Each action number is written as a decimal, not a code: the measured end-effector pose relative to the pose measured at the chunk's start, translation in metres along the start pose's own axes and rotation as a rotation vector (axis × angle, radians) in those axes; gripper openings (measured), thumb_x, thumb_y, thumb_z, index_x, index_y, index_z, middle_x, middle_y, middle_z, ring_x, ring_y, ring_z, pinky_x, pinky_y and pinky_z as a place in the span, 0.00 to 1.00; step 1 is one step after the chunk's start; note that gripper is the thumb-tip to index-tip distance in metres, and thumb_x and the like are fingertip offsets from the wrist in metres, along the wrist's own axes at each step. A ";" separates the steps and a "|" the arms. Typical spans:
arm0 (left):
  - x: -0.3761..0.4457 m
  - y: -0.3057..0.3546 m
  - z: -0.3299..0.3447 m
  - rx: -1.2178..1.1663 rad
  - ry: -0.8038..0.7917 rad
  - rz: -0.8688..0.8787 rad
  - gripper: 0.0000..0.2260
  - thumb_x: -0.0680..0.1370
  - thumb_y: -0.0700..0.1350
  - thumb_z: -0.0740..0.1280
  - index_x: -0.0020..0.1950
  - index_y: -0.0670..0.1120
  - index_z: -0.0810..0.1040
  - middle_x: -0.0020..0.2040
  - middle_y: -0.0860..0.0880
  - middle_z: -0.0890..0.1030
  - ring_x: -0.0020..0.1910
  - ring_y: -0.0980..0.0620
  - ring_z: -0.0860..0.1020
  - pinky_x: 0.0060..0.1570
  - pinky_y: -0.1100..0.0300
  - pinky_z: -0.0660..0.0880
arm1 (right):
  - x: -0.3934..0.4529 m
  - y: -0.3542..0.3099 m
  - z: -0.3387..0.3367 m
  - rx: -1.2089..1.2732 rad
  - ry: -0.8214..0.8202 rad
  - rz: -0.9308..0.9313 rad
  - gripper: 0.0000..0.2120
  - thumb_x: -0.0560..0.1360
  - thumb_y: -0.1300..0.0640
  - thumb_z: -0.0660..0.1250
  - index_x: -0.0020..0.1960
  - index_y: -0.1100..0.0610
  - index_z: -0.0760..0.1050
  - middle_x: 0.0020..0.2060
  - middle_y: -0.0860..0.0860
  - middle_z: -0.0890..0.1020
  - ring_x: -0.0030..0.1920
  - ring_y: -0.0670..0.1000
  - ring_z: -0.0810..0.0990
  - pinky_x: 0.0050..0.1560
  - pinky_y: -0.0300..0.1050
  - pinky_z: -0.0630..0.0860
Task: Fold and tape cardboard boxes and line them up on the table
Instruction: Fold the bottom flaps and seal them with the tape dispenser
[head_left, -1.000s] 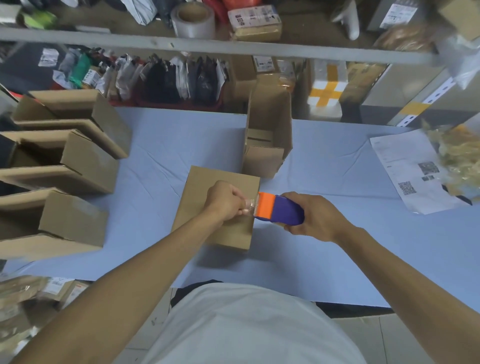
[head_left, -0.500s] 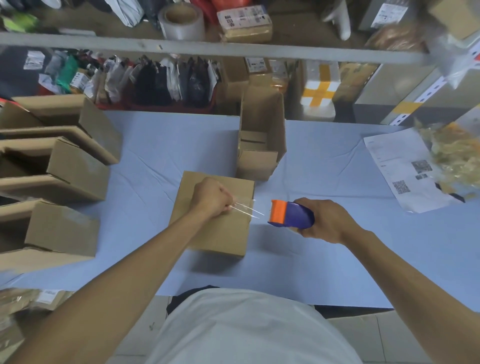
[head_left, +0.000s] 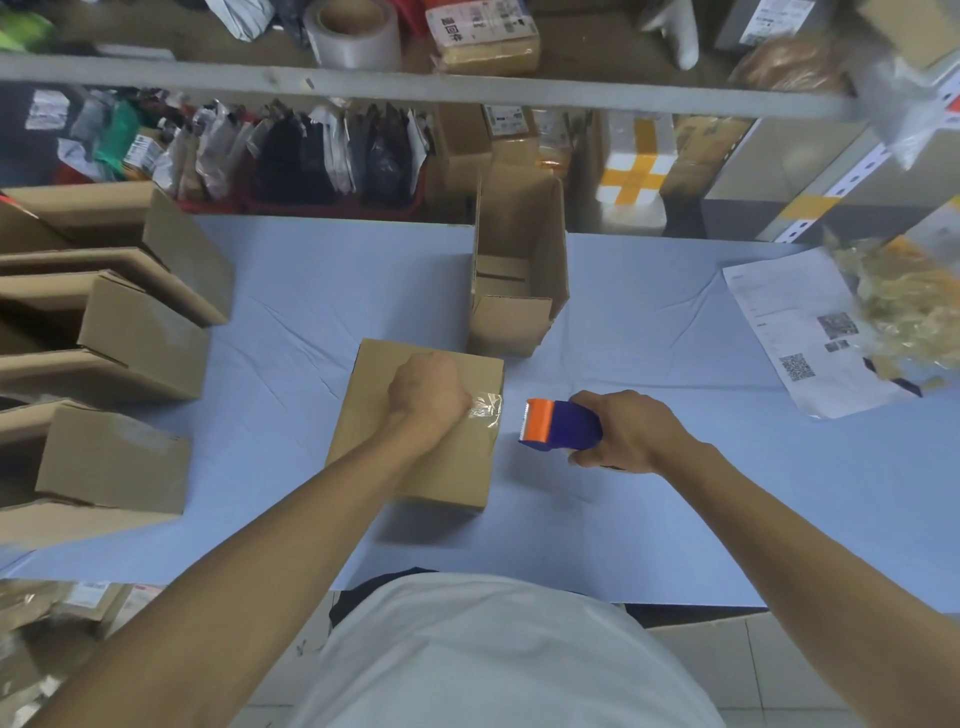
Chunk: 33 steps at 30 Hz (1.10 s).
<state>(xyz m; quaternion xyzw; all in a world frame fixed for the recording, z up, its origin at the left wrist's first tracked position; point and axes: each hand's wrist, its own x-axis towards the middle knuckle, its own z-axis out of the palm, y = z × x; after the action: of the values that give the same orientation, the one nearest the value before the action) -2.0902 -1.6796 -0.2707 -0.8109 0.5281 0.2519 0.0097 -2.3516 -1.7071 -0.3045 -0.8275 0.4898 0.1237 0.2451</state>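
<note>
- Two hands at work on one closed cardboard box (head_left: 415, 447) lying on the blue worktop (head_left: 649, 530), directly ahead of the body.
- Left hand (head_left: 428, 397) curled into a loose fist, pressed down on the box top; nothing clamped in it as far as can be told, knuckles resting on the end of a clear tape strip (head_left: 485, 408).
- Tape strip wrinkled and glossy, running from under the left hand to the box edge on the side facing the right hand.
- Right hand (head_left: 631, 434) wrapped tight around the blue body of a tape dispenser (head_left: 558, 428), orange cutter end aimed at the box, clear of it and just beside the taped edge.
- Three folded boxes (head_left: 119, 457) well off to the far side of the left hand, lined up; one open box (head_left: 517, 280) beyond both hands.
- Likely step: seating the cut tape. Best done by sliding the left hand flat along the strip toward the edge, pushing the wrinkles out.
- Then folding the loose end over the edge and rubbing it down the side wall.
- Worth keeping the dispenser teeth away from the left hand meanwhile.
</note>
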 end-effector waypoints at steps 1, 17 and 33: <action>0.001 0.000 -0.002 0.038 0.012 -0.004 0.13 0.69 0.47 0.75 0.38 0.46 0.71 0.41 0.47 0.76 0.42 0.43 0.76 0.35 0.59 0.69 | 0.001 -0.002 0.000 -0.010 -0.010 0.004 0.32 0.64 0.36 0.74 0.62 0.43 0.68 0.51 0.44 0.81 0.46 0.48 0.76 0.42 0.43 0.75; -0.009 0.005 0.014 -0.268 -0.317 0.301 0.14 0.70 0.49 0.65 0.38 0.47 0.59 0.38 0.50 0.63 0.35 0.50 0.60 0.34 0.52 0.62 | 0.018 -0.036 -0.022 -0.223 -0.119 0.142 0.24 0.62 0.35 0.72 0.52 0.46 0.73 0.40 0.45 0.77 0.42 0.51 0.76 0.33 0.40 0.66; -0.022 -0.007 0.018 -0.943 -0.359 0.107 0.04 0.78 0.40 0.69 0.48 0.41 0.82 0.39 0.47 0.83 0.34 0.56 0.79 0.37 0.66 0.77 | -0.045 -0.040 -0.005 0.373 0.280 -0.033 0.29 0.64 0.37 0.76 0.59 0.35 0.66 0.42 0.31 0.78 0.42 0.42 0.80 0.40 0.34 0.77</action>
<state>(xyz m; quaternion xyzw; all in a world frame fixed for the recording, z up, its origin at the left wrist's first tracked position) -2.0977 -1.6530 -0.2792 -0.6429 0.3876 0.5984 -0.2799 -2.3387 -1.6601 -0.2692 -0.7848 0.5199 -0.0887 0.3254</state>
